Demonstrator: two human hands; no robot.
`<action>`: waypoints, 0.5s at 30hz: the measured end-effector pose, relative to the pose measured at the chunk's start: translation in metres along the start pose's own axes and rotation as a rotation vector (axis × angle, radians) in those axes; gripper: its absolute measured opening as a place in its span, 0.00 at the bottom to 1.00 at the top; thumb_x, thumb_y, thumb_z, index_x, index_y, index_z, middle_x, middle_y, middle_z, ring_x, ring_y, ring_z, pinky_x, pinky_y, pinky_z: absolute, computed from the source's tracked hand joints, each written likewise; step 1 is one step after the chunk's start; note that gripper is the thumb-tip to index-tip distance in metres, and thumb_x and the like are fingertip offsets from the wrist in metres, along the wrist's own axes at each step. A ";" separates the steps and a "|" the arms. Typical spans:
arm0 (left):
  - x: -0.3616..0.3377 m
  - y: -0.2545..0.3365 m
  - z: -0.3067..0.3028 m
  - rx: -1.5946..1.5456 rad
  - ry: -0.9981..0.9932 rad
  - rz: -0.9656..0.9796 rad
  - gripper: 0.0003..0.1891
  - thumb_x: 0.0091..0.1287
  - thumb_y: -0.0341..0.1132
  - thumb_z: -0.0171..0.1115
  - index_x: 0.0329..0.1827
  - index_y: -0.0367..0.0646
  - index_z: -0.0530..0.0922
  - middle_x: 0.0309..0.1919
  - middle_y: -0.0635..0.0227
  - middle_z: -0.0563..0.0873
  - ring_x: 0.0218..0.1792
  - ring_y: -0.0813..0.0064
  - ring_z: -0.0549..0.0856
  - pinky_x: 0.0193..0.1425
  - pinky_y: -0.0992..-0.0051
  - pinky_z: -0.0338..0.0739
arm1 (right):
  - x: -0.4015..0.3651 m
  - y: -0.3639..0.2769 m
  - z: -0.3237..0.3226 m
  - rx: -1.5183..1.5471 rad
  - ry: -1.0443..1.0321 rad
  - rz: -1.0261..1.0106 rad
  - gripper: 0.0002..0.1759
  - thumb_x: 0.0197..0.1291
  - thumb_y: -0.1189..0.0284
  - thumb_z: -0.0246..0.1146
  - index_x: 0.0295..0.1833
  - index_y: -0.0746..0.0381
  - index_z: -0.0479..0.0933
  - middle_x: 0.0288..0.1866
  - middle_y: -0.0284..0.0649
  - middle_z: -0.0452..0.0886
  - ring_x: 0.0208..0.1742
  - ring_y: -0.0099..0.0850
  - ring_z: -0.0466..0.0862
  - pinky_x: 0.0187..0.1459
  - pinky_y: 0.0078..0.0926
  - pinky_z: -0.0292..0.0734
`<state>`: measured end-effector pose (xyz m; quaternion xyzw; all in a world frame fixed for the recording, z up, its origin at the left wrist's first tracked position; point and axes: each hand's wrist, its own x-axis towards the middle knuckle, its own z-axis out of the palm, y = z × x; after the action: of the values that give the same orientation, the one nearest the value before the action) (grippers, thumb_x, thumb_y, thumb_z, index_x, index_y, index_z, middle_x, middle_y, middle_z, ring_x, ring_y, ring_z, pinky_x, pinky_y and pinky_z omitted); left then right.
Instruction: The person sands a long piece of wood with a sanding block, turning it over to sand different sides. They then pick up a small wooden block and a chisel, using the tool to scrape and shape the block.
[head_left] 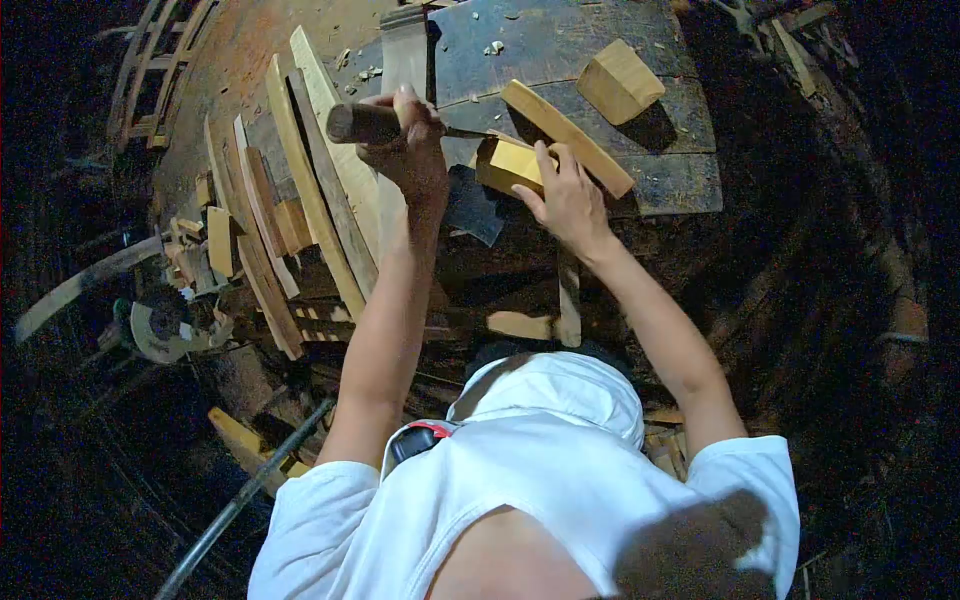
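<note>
My left hand is wrapped round the dark wooden handle of a tool. Its thin blade points right, toward a small yellowish wooden block. Fingers of my right hand press on the right side of this block, near the bench's front edge. Just behind the block, a light wooden bar lies diagonally. A chunkier wooden block rests farther back on the dark workbench. Whether the blade touches the small block is hard to tell.
Long wooden strips lie on the left, with small offcuts beyond them. A metal pipe slants at the lower left. Wood chips are scattered on the bench. Below its front edge is another wood piece.
</note>
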<state>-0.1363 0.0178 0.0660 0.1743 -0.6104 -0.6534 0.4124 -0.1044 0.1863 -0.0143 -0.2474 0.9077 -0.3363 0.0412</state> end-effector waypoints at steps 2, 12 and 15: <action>0.000 0.007 -0.001 0.016 0.064 0.013 0.07 0.65 0.29 0.60 0.33 0.40 0.70 0.18 0.68 0.77 0.18 0.81 0.78 0.23 0.78 0.76 | -0.001 -0.004 -0.001 0.094 0.020 0.021 0.34 0.56 0.60 0.68 0.62 0.67 0.66 0.49 0.49 0.71 0.48 0.48 0.78 0.45 0.41 0.78; 0.055 0.021 -0.047 -0.194 0.000 -0.139 0.06 0.63 0.25 0.60 0.33 0.42 0.70 0.23 0.65 0.76 0.22 0.72 0.79 0.28 0.70 0.77 | -0.015 -0.024 0.016 0.446 0.187 0.161 0.38 0.44 0.74 0.75 0.60 0.65 0.65 0.46 0.49 0.64 0.46 0.45 0.72 0.49 0.37 0.71; 0.051 0.028 -0.032 -0.210 -0.137 -0.137 0.06 0.64 0.27 0.59 0.33 0.42 0.70 0.23 0.65 0.76 0.22 0.71 0.77 0.29 0.69 0.76 | -0.010 -0.024 0.020 0.471 0.164 0.179 0.37 0.43 0.75 0.74 0.60 0.64 0.66 0.45 0.48 0.63 0.46 0.45 0.72 0.49 0.39 0.71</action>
<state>-0.1347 -0.0390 0.1000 0.1266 -0.5519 -0.7508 0.3401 -0.0805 0.1641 -0.0154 -0.1216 0.8231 -0.5522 0.0533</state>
